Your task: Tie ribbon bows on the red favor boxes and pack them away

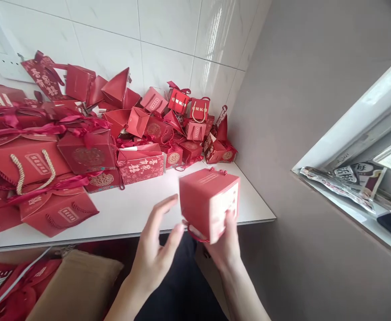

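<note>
Box in hand: a red, cube-shaped cardboard box (195, 200) with a white printed panel, held up at the front edge of the white, flat-topped bench (128, 205), toward its right end.
Right hand: the bare right hand (227, 247) grips the box from below, thumb laid on the white panel.
Left hand: the bare left hand (153, 254) has its fingers (162, 209) spread wide, tips just beside the box; whether they touch, I can't tell.
Pile: red cardboard boxes (85, 154) with ribbons and rope handles, heaped along the bench's back and left.
Below the bench, front left: a brown cardboard carton (78, 285).
Right of the bench: a shiny printed packet (359, 178) on a window sill (359, 216).
</note>
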`<action>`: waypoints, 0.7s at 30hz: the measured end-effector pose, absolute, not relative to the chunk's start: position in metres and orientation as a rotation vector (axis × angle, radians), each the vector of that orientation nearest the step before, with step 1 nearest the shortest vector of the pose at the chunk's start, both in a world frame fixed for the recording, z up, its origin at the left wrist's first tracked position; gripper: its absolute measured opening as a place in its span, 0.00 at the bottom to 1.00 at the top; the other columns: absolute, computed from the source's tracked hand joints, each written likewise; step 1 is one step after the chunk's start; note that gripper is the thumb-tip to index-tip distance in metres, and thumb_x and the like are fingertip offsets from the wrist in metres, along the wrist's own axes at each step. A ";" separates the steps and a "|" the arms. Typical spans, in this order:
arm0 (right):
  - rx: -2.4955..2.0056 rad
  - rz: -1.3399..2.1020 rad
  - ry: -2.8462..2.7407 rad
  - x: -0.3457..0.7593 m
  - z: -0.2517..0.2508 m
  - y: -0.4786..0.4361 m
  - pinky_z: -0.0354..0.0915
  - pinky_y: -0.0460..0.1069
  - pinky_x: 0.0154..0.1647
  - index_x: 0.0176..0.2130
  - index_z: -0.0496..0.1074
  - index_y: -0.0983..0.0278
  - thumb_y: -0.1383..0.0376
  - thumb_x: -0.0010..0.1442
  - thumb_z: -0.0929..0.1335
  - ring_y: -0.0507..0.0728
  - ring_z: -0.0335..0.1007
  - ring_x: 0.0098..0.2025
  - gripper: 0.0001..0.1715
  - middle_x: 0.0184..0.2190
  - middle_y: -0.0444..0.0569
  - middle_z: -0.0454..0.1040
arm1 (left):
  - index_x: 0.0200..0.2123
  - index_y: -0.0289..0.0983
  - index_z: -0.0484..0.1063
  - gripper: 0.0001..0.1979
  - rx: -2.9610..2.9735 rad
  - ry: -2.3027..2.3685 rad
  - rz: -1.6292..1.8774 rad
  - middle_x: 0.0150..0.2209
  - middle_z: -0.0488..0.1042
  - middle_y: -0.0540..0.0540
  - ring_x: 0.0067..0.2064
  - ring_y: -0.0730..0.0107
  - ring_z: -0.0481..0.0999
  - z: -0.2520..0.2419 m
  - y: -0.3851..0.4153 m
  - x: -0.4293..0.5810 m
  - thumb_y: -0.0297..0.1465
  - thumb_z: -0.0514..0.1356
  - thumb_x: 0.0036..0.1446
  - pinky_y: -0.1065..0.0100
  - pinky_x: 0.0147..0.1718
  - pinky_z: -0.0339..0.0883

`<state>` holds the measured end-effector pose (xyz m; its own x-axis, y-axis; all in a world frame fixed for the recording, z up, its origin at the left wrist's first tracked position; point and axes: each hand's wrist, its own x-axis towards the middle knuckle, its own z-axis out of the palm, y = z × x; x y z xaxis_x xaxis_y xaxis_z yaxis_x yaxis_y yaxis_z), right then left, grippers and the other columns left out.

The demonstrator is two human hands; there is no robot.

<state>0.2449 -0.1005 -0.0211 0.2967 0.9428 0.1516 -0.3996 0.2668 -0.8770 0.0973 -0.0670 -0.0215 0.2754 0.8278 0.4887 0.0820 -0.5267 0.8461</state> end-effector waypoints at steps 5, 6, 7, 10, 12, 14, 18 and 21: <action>-1.124 -0.196 -1.457 0.261 -0.042 -0.093 0.55 0.72 0.55 0.61 0.47 0.53 0.67 0.47 0.73 0.69 0.53 0.61 0.50 0.59 0.57 0.55 | 0.48 0.38 0.66 0.15 1.602 0.894 1.687 0.49 0.68 0.42 0.53 0.61 0.68 -0.018 -0.057 0.087 0.36 0.49 0.62 0.59 0.52 0.62; -1.108 -0.250 -1.529 0.263 -0.043 -0.092 0.56 0.71 0.55 0.63 0.45 0.53 0.68 0.49 0.72 0.68 0.52 0.61 0.50 0.59 0.58 0.54 | 0.48 0.38 0.66 0.14 1.614 0.903 1.704 0.47 0.69 0.42 0.51 0.61 0.68 -0.015 -0.055 0.087 0.36 0.50 0.62 0.60 0.51 0.63; -1.091 -0.257 -1.569 0.265 -0.043 -0.092 0.57 0.70 0.55 0.63 0.43 0.54 0.70 0.50 0.70 0.68 0.52 0.62 0.50 0.59 0.58 0.53 | 0.47 0.38 0.65 0.13 1.621 0.927 1.723 0.46 0.69 0.42 0.50 0.62 0.69 -0.011 -0.054 0.086 0.36 0.53 0.60 0.61 0.49 0.64; -1.085 -0.172 -1.580 0.265 -0.041 -0.095 0.60 0.68 0.54 0.64 0.40 0.54 0.67 0.51 0.71 0.68 0.51 0.62 0.52 0.60 0.59 0.51 | 0.41 0.40 0.62 0.12 1.513 1.015 1.913 0.45 0.68 0.45 0.47 0.65 0.70 -0.002 -0.049 0.079 0.31 0.60 0.54 0.63 0.45 0.65; -1.115 -0.085 -1.566 0.264 -0.040 -0.097 0.60 0.68 0.54 0.64 0.39 0.53 0.64 0.50 0.72 0.70 0.50 0.62 0.54 0.61 0.59 0.49 | 0.37 0.40 0.60 0.11 1.369 1.008 2.106 0.45 0.66 0.46 0.47 0.66 0.70 0.004 -0.049 0.071 0.27 0.60 0.53 0.63 0.44 0.65; -1.131 -0.040 -1.576 0.263 -0.039 -0.099 0.58 0.67 0.56 0.64 0.38 0.53 0.64 0.50 0.72 0.71 0.50 0.62 0.54 0.62 0.58 0.49 | 0.35 0.40 0.60 0.10 1.372 0.989 2.234 0.44 0.66 0.47 0.47 0.66 0.70 0.008 -0.052 0.064 0.27 0.59 0.53 0.62 0.45 0.65; -1.124 -0.062 -1.642 0.263 -0.036 -0.098 0.56 0.66 0.58 0.65 0.41 0.55 0.67 0.50 0.72 0.70 0.50 0.62 0.53 0.60 0.59 0.52 | 0.43 0.39 0.65 0.13 1.907 1.012 1.855 0.43 0.67 0.45 0.47 0.65 0.68 0.015 -0.061 0.064 0.30 0.60 0.54 0.61 0.48 0.64; -1.096 -0.044 -1.661 0.263 -0.032 -0.099 0.58 0.66 0.57 0.65 0.40 0.56 0.69 0.50 0.72 0.68 0.49 0.63 0.54 0.61 0.59 0.51 | 0.42 0.38 0.67 0.11 2.089 0.997 1.543 0.42 0.68 0.46 0.47 0.66 0.69 0.017 -0.063 0.075 0.30 0.60 0.55 0.64 0.46 0.66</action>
